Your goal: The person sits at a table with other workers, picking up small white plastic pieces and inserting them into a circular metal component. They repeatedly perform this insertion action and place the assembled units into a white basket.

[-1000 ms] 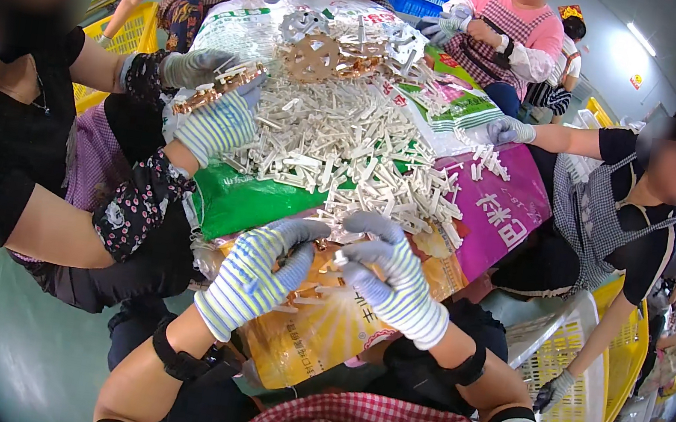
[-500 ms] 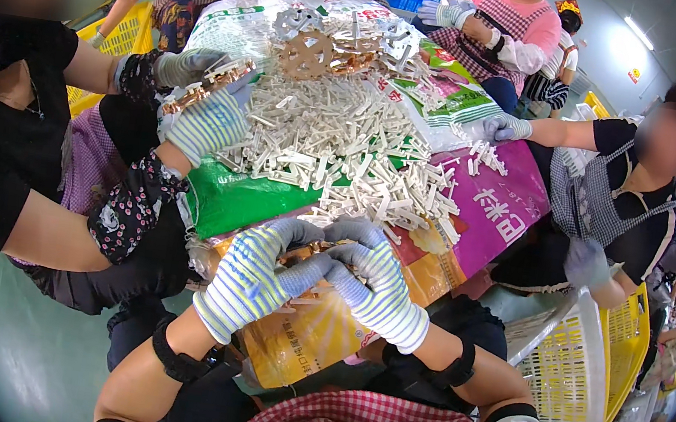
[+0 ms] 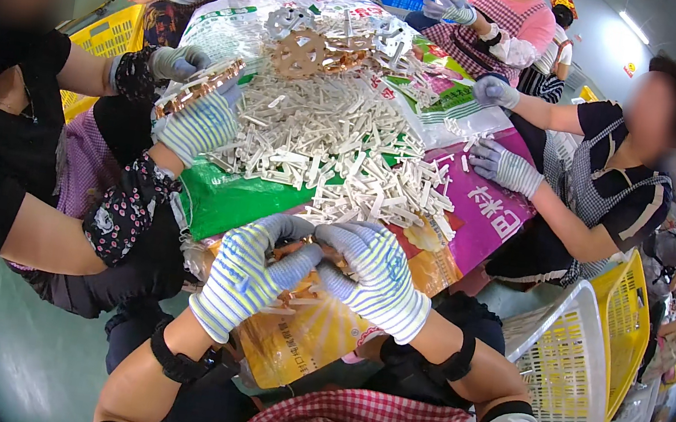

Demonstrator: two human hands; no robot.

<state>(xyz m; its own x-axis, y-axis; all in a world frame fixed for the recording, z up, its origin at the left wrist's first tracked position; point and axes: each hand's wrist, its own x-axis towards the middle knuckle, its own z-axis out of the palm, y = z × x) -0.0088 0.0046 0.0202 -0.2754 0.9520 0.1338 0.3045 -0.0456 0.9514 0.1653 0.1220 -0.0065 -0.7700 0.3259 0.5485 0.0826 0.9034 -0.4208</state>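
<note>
Your hands, left hand (image 3: 247,272) and right hand (image 3: 376,277), have drawn together, clamped on a small brown piece (image 3: 304,249); white sticks (image 3: 338,146) remain heaped at frame centre.

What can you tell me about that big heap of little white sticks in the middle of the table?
The heap of white sticks is a loose mound of short, pale, bar-shaped pieces, plastic by the look, lying crisscross in every direction. It rests on colourful printed sacks spread over the table, with strays scattered at its edges. Round tan wheel-like frames lie at its far end. A co-worker's striped glove touches its left edge.
</note>
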